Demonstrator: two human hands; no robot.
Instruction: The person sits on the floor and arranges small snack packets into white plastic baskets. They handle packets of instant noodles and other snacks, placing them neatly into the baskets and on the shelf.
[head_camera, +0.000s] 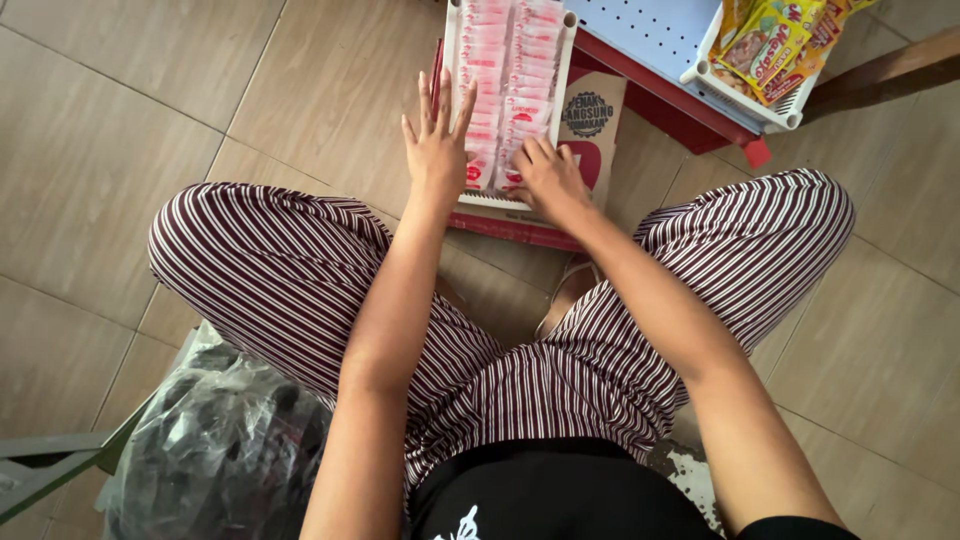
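white tray (563, 55) of pink-red sachets (512, 70) on floor before crouching knees | left hand (437, 150) flat, fingers spread against tray's near-left edge, steadying it | right hand (548, 178) curled, pressing sachets at tray's near end, seemingly aligning rows

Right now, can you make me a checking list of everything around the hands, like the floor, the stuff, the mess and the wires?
Surface: beige tiled floor; the person sits on it, knees apart.
Job's things: white tray packed with rows of small red and white sachets, resting on a brown cardboard piece.
Clutter: grey plastic bag by the left knee; second white tray holding yellow snack packets.
Grippers: left hand lies flat, fingers spread, along the tray's left edge; right hand has its fingers curled on the near sachets.
Cables: nothing seen.
Surroundings: red shelf with a pale perforated board; metal frame at lower left.
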